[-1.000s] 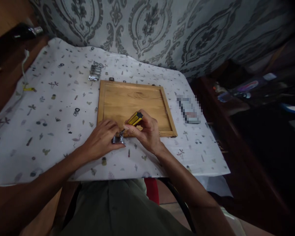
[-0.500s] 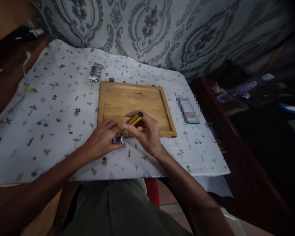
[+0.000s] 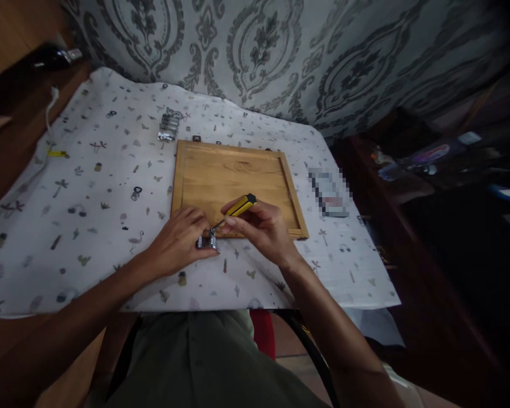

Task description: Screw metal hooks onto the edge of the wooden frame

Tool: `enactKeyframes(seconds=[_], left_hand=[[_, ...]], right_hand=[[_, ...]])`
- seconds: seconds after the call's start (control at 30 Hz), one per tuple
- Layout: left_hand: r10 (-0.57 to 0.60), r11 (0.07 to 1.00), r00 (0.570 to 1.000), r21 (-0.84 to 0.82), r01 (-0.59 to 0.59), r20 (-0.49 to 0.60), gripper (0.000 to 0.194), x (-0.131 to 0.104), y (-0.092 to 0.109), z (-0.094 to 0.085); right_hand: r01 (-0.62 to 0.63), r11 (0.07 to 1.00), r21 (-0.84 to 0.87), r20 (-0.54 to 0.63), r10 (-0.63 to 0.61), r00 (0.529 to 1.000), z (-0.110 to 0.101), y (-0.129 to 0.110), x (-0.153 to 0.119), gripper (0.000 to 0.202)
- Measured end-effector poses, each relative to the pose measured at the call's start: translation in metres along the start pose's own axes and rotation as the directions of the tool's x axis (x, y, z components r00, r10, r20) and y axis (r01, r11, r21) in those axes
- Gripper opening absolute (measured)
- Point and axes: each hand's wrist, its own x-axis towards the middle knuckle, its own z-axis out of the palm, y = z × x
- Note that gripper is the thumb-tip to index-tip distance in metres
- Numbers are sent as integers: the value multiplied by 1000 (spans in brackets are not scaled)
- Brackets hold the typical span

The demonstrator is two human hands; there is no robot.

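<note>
A wooden framed panel (image 3: pixel 238 175) lies flat on the cloth-covered table. My left hand (image 3: pixel 181 241) is closed on a small silver metal fitting (image 3: pixel 213 240) at the panel's near edge, the thumb below it and the fingers over the wood. My right hand (image 3: pixel 263 229) grips a screwdriver (image 3: pixel 240 206) by its yellow and black handle. The screwdriver is tilted, its shaft pointing down and left to the top of the fitting. Whether the tip sits in a screw is too small to tell.
Several silver metal pieces (image 3: pixel 169 124) lie together beyond the panel's far left corner. A pixelated flat object (image 3: pixel 329 192) rests to the right. A yellow strip (image 3: pixel 56 153) is at the left edge of the patterned tablecloth (image 3: pixel 89 226). A plastic bottle (image 3: pixel 431 154) lies farther right.
My right hand has shifted slightly right, and the screwdriver leans lower, with more of its shaft showing. My left hand stays at the fitting. The whole view has shifted a little.
</note>
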Motion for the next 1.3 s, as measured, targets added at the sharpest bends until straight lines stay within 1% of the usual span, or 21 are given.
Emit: enactKeyframes(seconds=[0.1, 0.2, 0.3, 0.5, 0.6, 0.7, 0.8, 1.0, 1.13, 1.3], left_hand=[[-6, 1000, 1000, 3, 6, 7, 36, 0, 1, 0], [-5, 1000, 1000, 9, 5, 1, 38, 1, 1, 1], [0, 1000, 1000, 5, 0, -6, 35, 1, 0, 1], [22, 1000, 1000, -9, -22, -15, 34, 0, -2, 2], [20, 1000, 999, 1, -20, -34, 35, 0, -2, 3], [14, 1000, 1000, 24, -14, -28, 37, 0, -1, 4], [12, 999, 999, 45, -11, -32, 39, 0, -1, 4], [22, 999, 997, 34, -20, -73, 40, -1, -2, 6], [26, 999, 996, 40, -22, -89, 41, -1, -2, 8], [35, 999, 996, 43, -32, -77, 41, -1, -2, 7]], right_hand=[[65, 990, -126, -70, -74, 995, 4, 3, 2, 42], [142, 962, -235, -70, -162, 984, 6, 3, 3, 40], [184, 936, -301, -67, -213, 975, 8, 3, 4, 38], [163, 919, -359, -92, -209, 974, 10, 3, 4, 43], [165, 914, -371, -104, -217, 971, 11, 4, 4, 44], [169, 913, -372, -113, -225, 968, 12, 5, 4, 44], [148, 914, -379, -141, -215, 966, 14, 7, 4, 44], [136, 898, -418, -249, -257, 934, 21, 8, 5, 52], [125, 886, -447, -278, -271, 922, 25, 5, 5, 53], [130, 882, -453, -297, -286, 911, 27, 6, 5, 51]])
